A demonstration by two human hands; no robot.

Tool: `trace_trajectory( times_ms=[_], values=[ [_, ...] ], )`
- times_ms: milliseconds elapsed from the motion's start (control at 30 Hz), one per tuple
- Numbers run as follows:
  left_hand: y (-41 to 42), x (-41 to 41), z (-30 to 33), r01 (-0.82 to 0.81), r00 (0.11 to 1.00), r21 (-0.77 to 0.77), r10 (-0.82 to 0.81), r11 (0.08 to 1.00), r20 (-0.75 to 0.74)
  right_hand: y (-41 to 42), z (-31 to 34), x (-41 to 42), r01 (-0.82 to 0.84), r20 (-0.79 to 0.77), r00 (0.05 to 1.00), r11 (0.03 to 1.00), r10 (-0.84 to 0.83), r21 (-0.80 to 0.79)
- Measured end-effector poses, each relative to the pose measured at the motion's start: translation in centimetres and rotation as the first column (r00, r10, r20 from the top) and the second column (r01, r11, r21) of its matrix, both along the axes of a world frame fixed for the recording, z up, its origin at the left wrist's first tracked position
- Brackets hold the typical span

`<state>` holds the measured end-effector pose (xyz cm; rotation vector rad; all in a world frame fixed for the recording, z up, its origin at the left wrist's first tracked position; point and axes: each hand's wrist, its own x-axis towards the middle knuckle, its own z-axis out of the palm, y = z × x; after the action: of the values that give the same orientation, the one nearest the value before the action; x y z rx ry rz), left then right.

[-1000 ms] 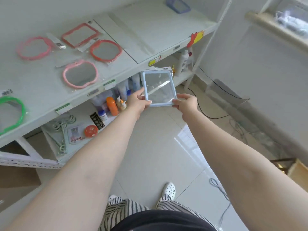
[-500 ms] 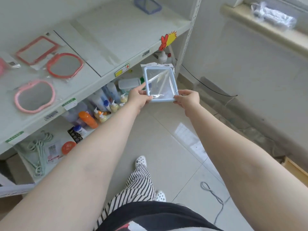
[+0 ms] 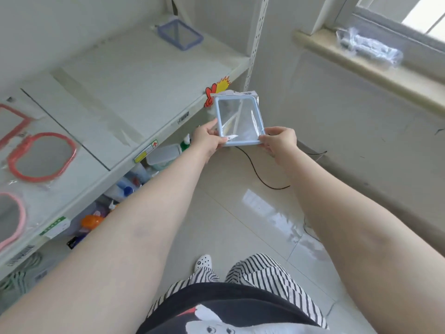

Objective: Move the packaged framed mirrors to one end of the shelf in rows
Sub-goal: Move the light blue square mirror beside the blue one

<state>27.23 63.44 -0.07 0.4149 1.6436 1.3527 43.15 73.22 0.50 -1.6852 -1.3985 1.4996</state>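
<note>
I hold a light blue square framed mirror (image 3: pixel 237 116) in clear packaging in front of the shelf's right end, off its front edge. My left hand (image 3: pixel 207 138) pinches its lower left corner and my right hand (image 3: pixel 279 141) pinches its lower right corner. A darker blue square mirror (image 3: pixel 180 35) lies at the back right corner of the white top shelf (image 3: pixel 144 88). At the left of the shelf lie a red oval mirror (image 3: pixel 42 156), a red square mirror (image 3: pixel 10 122) and a pink mirror (image 3: pixel 10 219), the last two cut off by the frame edge.
A lower shelf holds bottles (image 3: pixel 125 186), an orange item (image 3: pixel 92 220) and a plastic box (image 3: pixel 163 155). A shelf upright (image 3: pixel 257 37) stands at the right end. A black cable (image 3: pixel 257 174) lies on the tiled floor. A windowsill (image 3: pixel 361 66) carries a plastic-wrapped bundle (image 3: pixel 368 48).
I have walked right along the shelf with the light blue mirror held in both hands. The red and pink mirrors have slid to the left of view and the shelf's right end has come near.
</note>
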Motion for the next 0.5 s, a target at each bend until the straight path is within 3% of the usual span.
trace_trajectory(
  times_ms=[233,500],
  values=[
    [7.5,-2.6,-0.4,-0.085,0.995,-0.039,0.087,0.996,0.04,9.2,-0.8,-3.6,-0.117,0.057,0.991,0.993,0.117,-0.016],
    [15.1,-4.5,-0.7,-0.338,0.941,-0.027,0.339,0.941,0.009,19.4,0.2,-8.0,-0.3,-0.009,0.954,0.954,0.3,-0.027]
  ],
)
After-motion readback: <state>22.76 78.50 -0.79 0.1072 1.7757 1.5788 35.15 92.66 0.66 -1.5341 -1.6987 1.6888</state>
